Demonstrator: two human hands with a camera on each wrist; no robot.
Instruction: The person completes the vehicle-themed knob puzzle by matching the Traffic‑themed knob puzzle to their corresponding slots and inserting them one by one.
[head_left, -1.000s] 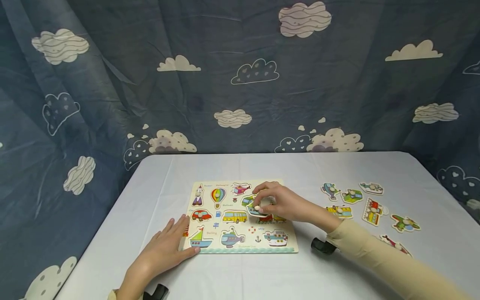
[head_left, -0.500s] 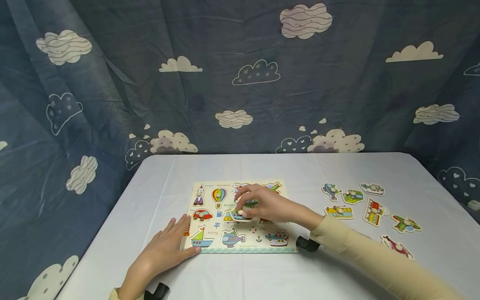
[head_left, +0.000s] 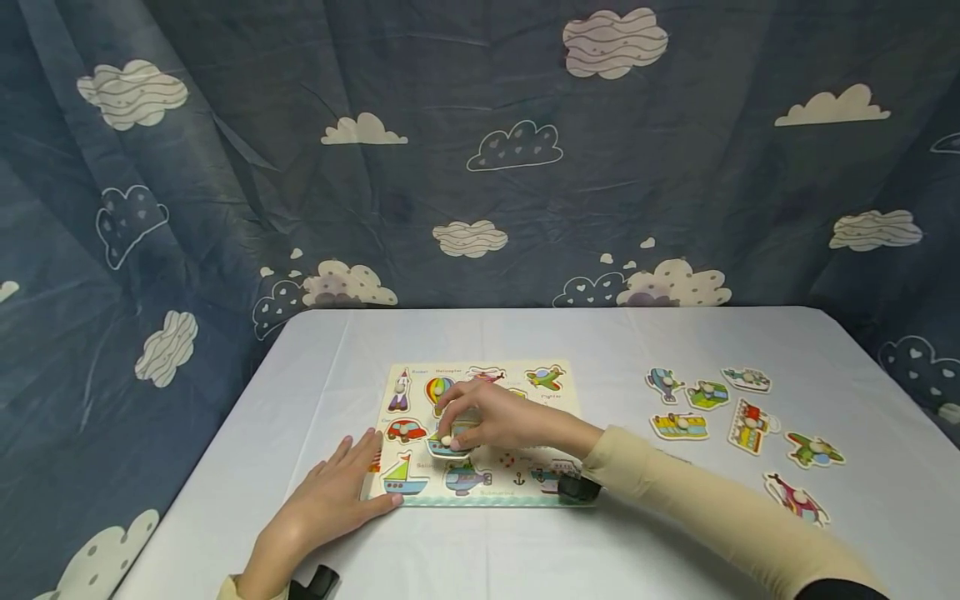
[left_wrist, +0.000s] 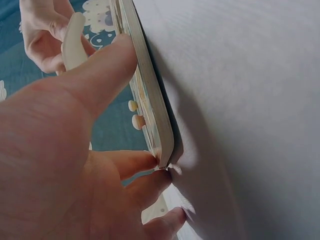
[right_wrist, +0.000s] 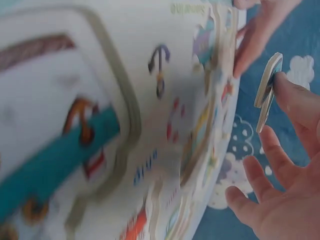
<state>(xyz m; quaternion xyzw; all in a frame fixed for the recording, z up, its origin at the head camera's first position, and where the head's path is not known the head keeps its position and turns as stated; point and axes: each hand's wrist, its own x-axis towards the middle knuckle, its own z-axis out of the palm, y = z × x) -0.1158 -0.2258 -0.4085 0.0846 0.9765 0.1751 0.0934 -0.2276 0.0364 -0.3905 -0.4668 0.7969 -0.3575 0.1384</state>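
Observation:
My right hand (head_left: 504,417) pinches a wooden peg puzzle piece (head_left: 442,451) by its pale knob, over the middle-left of the puzzle board (head_left: 495,502). Blue-green colour shows low on the piece; fingers hide much of its picture. In the right wrist view the puzzle piece (right_wrist: 265,92) is held tilted between thumb and fingers. My left hand (head_left: 322,504) rests at the board's left edge, fingers extended. In the left wrist view its thumb (left_wrist: 112,62) lies on the board's near edge, and fingertips touch its corner. The board shows a rocket, a balloon, a red car and a sailboat.
Several loose puzzle pieces lie to the right on the white table (head_left: 540,554), among them a bus (head_left: 679,427), a train (head_left: 748,427), a plane (head_left: 815,450) and a helicopter (head_left: 797,500). A dark cloud-print cloth (head_left: 420,192) hangs behind the table.
My right hand has moved left across the board with the puzzle piece, uncovering the plane picture at the upper right. My left hand has stayed at the board's edge.

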